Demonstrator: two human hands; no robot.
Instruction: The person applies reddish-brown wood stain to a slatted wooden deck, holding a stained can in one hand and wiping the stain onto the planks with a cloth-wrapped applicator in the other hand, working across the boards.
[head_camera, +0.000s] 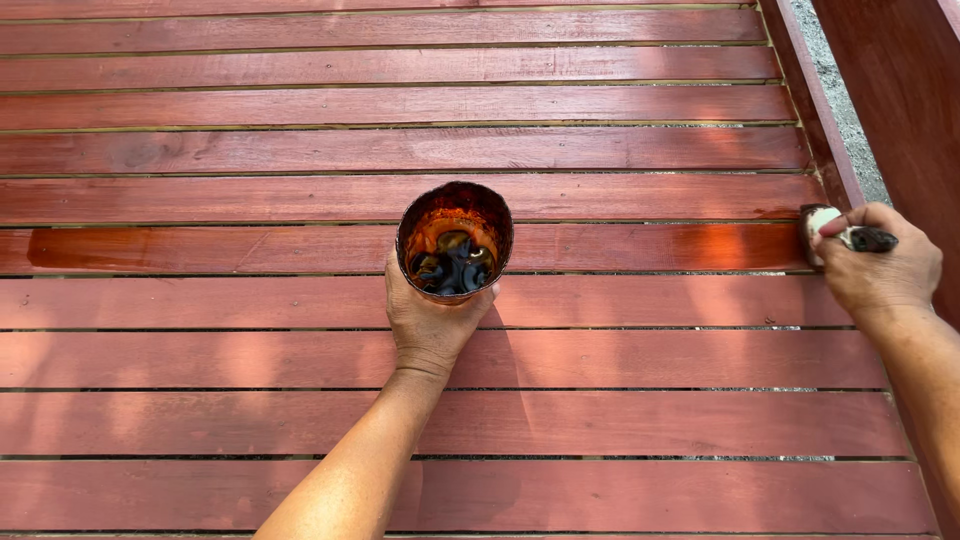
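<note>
My left hand grips a stained round container from below, holding it above the red-brown wooden slats. Dark glossy liquid sits inside it, with orange-red stain on the inner wall. My right hand is closed around a paintbrush at the right end of one slat. The brush's head presses on the wood beside the side rail. That slat looks wet and shinier than its neighbours, from the left end to the brush.
Horizontal wooden slats with narrow gaps fill the view. A raised wooden side rail runs along the right edge, with a grey gravel strip and another red-brown board beyond it.
</note>
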